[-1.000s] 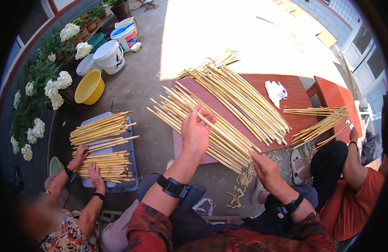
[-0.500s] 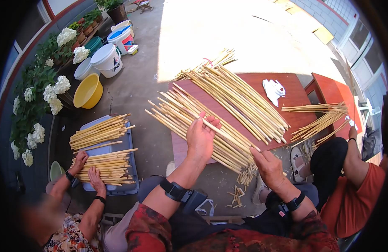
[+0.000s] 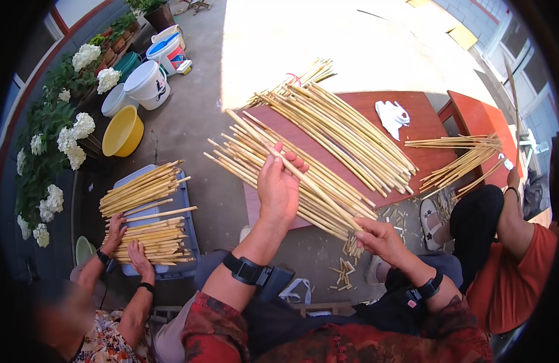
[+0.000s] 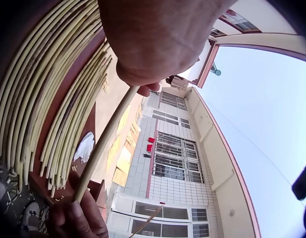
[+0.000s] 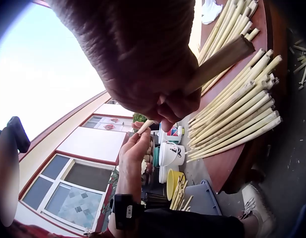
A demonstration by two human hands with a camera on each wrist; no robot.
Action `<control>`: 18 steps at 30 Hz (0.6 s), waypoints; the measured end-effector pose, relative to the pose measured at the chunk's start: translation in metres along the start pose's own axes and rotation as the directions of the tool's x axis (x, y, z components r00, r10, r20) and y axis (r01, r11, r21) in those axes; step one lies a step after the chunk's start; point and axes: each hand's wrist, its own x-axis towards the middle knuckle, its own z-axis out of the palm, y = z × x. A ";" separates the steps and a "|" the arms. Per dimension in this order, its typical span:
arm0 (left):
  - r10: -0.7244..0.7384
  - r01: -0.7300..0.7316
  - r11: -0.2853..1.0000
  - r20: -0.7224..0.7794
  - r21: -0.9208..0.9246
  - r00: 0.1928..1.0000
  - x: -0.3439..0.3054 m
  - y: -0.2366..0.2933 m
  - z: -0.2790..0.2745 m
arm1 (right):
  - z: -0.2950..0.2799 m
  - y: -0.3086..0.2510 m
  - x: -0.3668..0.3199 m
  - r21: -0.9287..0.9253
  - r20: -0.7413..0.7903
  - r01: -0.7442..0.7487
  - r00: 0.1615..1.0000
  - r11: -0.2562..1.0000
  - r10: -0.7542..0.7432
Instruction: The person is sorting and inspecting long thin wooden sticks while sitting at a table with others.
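One pale stick (image 3: 312, 186) slants above the near pile in the head view. My left hand (image 3: 279, 189), palm up, holds it around its middle, the stick lying between thumb and fingers. At the stick's lower end my right hand (image 3: 381, 241) pinches it with thumb and fingers. The right wrist view shows a cut end of the stick (image 5: 225, 62) sticking out past the right hand (image 5: 168, 99). Under the hands lies the near pile of sticks (image 3: 243, 158); a second pile (image 3: 346, 139) lies beyond it on the red table (image 3: 406, 103).
A white cloth (image 3: 391, 116) and thin stalks (image 3: 461, 172) lie to the right, with a seated person (image 3: 512, 278) beside them. At left, another person's hands (image 3: 137, 257) rest on sticks over a blue tray (image 3: 191, 242). Buckets and a yellow basin (image 3: 123, 132) stand behind. Cut pieces (image 3: 343, 275) litter the ground.
The held stick has swung steeper and its far end now shows above the pile. My right hand has moved slightly down and left with its end. The view has shifted slightly.
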 end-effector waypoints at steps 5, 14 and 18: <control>-0.037 0.037 0.999 -0.006 0.036 0.999 -0.003 0.003 -0.002 | 0.004 -0.001 -0.002 0.159 0.052 -0.076 0.996 0.984 0.068; 0.032 -0.030 0.999 -0.090 0.018 0.995 0.028 0.028 -0.017 | 0.015 0.008 -0.008 -0.064 -0.017 0.081 0.996 0.995 -0.083; 0.015 -0.015 1.000 -0.067 0.002 0.998 0.017 0.017 -0.018 | 0.009 0.007 -0.009 -0.036 0.003 -0.017 1.000 0.999 0.017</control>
